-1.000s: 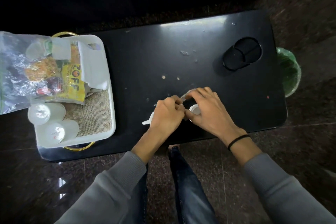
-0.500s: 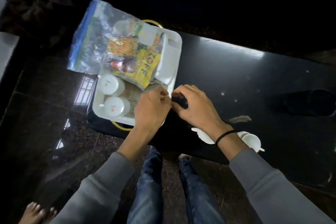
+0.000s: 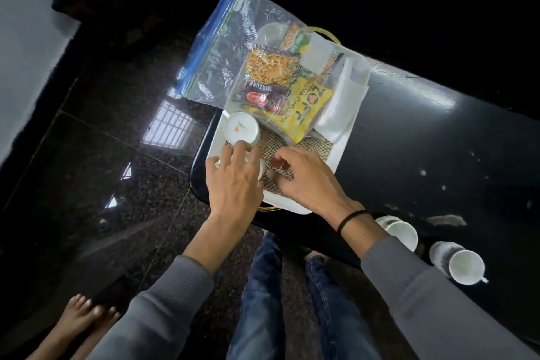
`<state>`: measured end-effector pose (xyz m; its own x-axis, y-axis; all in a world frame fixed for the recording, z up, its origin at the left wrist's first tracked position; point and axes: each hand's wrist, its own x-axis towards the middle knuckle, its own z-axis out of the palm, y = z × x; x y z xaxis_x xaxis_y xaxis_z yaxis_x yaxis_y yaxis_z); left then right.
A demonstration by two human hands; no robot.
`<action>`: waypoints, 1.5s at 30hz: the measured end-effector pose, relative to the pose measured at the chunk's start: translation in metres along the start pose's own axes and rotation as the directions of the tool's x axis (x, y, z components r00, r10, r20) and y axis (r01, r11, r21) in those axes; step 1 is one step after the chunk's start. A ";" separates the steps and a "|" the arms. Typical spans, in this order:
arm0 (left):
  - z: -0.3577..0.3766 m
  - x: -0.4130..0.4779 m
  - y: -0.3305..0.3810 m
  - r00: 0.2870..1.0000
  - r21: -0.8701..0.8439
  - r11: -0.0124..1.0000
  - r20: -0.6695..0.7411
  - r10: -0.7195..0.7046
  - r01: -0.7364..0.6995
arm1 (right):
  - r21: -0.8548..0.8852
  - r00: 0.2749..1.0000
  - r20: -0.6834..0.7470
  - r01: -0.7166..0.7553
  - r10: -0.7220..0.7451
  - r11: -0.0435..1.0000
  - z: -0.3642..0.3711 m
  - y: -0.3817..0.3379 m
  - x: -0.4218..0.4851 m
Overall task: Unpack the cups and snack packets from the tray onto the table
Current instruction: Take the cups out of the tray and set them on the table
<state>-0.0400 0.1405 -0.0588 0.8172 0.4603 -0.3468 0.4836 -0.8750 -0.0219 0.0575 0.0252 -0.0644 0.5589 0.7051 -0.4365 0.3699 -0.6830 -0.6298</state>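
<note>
A white tray [image 3: 293, 205] with a burlap mat sits at the left end of the black table [image 3: 438, 155]. One white cup [image 3: 241, 128] stands upside down in the tray. My left hand [image 3: 233, 181] lies over a second white cup [image 3: 261, 169] beside it, thumb on one side and fingers across the top. My right hand [image 3: 306, 178] rests on the mat just right of that cup, fingers curled, holding nothing. A clear zip bag [image 3: 233, 52] lies across the tray's far part, with a yellow packet [image 3: 304, 108] and a dark mixture packet [image 3: 263, 93] inside.
Two white cups [image 3: 401, 232] [image 3: 464, 266] stand on the table near its front edge, right of my right arm. A folded white napkin [image 3: 342, 105] lies at the tray's right side. Another person's bare foot [image 3: 79, 318] is on the floor at lower left.
My view swung left from the table's middle to the tray. Both hands left the two cups on the table and moved onto the tray, the left hand closing over a cup there.
</note>
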 end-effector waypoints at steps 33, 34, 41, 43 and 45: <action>-0.012 0.038 0.161 0.852 -0.868 0.239 0.482 0.203 0.435 | 0.790 0.835 0.010 -0.344 0.550 0.508 -0.079 0.136 -0.101; -0.008 0.036 0.168 0.847 -0.867 0.227 0.488 0.210 0.443 | 0.789 0.793 0.020 -0.386 0.609 0.477 -0.081 0.143 -0.104; 0.016 0.021 0.196 0.841 -0.890 0.272 0.441 0.313 0.365 | 0.660 0.621 0.024 -0.598 0.784 0.454 -0.087 0.163 -0.115; 0.020 0.021 0.199 0.842 -0.883 0.310 0.445 0.306 0.354 | 0.591 0.622 0.000 -0.632 0.783 0.501 -0.086 0.165 -0.113; 0.023 0.023 0.201 0.844 -0.873 0.341 0.451 0.290 0.349 | 0.560 0.624 0.001 -0.648 0.782 0.516 -0.085 0.166 -0.109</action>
<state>0.0689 -0.0281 -0.0925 0.6885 0.0673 -0.7221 0.7240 -0.0065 0.6897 0.1209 -0.1814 -0.0669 0.6369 -0.0939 -0.7652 -0.5865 -0.7032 -0.4019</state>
